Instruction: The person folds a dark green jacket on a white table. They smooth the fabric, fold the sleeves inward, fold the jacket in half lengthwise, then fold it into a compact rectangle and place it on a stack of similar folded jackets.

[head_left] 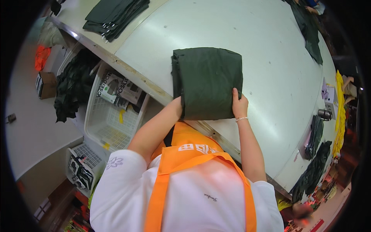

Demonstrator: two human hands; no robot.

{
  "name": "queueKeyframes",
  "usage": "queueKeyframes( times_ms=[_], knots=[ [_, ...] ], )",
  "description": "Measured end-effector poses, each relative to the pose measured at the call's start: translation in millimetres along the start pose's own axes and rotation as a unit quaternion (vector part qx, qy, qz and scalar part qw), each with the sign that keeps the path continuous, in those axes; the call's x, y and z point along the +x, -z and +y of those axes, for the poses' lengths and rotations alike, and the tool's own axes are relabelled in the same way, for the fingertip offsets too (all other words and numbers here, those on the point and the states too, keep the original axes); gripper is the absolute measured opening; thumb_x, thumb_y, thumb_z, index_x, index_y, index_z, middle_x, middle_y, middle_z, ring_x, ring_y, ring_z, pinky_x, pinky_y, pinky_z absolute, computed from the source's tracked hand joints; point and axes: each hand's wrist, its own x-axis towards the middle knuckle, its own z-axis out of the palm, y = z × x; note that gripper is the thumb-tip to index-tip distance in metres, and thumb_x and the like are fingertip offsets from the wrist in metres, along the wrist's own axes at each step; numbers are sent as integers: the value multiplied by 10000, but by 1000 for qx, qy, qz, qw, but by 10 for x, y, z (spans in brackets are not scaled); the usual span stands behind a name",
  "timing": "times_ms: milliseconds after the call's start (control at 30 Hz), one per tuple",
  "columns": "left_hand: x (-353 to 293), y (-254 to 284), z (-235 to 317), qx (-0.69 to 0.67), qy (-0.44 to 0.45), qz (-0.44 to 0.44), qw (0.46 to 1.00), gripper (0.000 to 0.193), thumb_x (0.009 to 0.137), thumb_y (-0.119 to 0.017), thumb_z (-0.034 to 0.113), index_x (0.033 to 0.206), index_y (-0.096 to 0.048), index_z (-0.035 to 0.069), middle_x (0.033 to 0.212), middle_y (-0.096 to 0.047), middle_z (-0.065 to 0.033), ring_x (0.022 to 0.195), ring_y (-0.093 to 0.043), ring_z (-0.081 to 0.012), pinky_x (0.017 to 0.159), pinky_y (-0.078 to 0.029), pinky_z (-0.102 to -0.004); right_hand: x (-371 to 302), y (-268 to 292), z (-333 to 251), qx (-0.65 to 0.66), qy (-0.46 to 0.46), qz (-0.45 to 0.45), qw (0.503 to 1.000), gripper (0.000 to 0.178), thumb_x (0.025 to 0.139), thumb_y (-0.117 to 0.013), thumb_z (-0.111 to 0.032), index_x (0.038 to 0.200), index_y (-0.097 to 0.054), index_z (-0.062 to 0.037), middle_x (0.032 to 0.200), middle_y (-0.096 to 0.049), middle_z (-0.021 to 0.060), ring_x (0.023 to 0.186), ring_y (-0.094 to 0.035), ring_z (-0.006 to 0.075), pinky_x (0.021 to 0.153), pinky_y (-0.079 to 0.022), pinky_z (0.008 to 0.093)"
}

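We hold the folded dark green garment (208, 81) on the table (270, 58), our right hand (239, 103) fingers clamped on its near corner; our left hand (178, 105) is tucked underneath, its grip hidden. It looks soft, light and floppy; best supported by both near corners.

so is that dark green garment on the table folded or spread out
Folded. The dark green garment lies as a compact rectangle with stacked layers along its left edge, the left hand and right hand gripping its near corners.
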Motion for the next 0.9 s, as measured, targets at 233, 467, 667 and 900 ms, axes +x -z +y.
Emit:
queueKeyframes(
  times_ms=[233, 467, 667, 900],
  knots=[
    [-903, -296, -40, 209, -237, 378, 870, 594, 922, -557, 358, 1349, -399, -23, 1246, -546, -175, 1181, -506, -270, 997, -385, -374, -202, 68, 53, -89, 9, 19, 996, 555, 872, -545, -523, 862, -647, 22, 747, -652, 214, 749, -633, 395, 670, -502, 421],
    [-650, 211, -220, 390, -334, 412, 752, 1005, 736, -778, 314, 1443, -159, -43, 1448, -272, -282, 1359, -280, -355, 1093, -262, -411, -26, 114, 4, -75, 151, -30, 985, 710, 873, -557, -509, 1205, -475, 113, 1143, -554, 280, 1053, -559, 366, 858, -458, 389],
    [-444, -2, 721, 343, -261, 422, 798, 836, 751, -752, 344, 1351, -341, -67, 1314, -461, -226, 1240, -425, -296, 1001, -359, -376, 915, 91, -508, 216, -96, -203, 950, 773, 799, -676, -492, 1267, -466, 86, 1157, -584, 166, 1032, -573, 248, 908, -454, 326],
    [29, -217, 1371, 278, -113, 347, 888, 340, 786, -699, 234, 1044, -617, 28, 998, -648, -70, 890, -599, -193, 814, -438, -305, 1443, 137, -586, 388, -219, -330, 832, 438, 790, -700, -295, 1085, -607, 14, 1018, -648, 76, 928, -602, 169, 829, -479, 300]
  ],
)
